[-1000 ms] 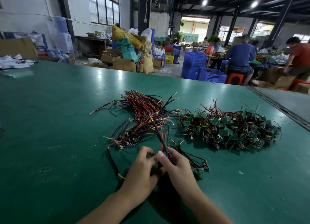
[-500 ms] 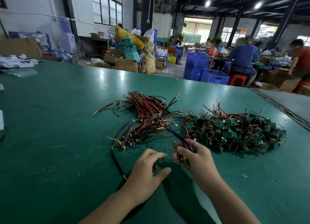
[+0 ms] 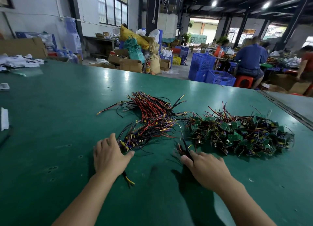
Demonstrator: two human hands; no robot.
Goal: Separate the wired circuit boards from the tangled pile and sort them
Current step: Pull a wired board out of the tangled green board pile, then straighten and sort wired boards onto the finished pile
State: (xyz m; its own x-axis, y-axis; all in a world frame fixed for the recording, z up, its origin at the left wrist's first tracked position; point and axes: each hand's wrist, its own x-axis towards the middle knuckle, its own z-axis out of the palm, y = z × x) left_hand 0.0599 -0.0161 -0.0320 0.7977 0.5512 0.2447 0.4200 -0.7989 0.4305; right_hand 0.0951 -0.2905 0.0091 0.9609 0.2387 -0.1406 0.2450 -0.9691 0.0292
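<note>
On the green table (image 3: 67,141) lies a sorted bundle of wired circuit boards (image 3: 152,122), its red, black and yellow leads fanned toward the far side. To its right is the tangled pile (image 3: 237,134) of small green boards and wires. My left hand (image 3: 108,156) rests flat on the near end of the sorted bundle, fingers straight. My right hand (image 3: 203,166) lies between the two heaps and pinches the dark leads of one wired circuit board (image 3: 183,147); the board itself is hidden under the hand. A yellow-tipped wire (image 3: 129,181) pokes out beside my left wrist.
White paper scraps (image 3: 4,119) lie at the table's left edge. A seam (image 3: 288,110) crosses the table at the right. Beyond the far edge stand blue crates (image 3: 220,77), cardboard boxes, and seated people at another bench.
My hands have parted. The left moved up onto the near end of the sorted bundle and flattened. The right carried its wired board to the right, toward the tangled pile.
</note>
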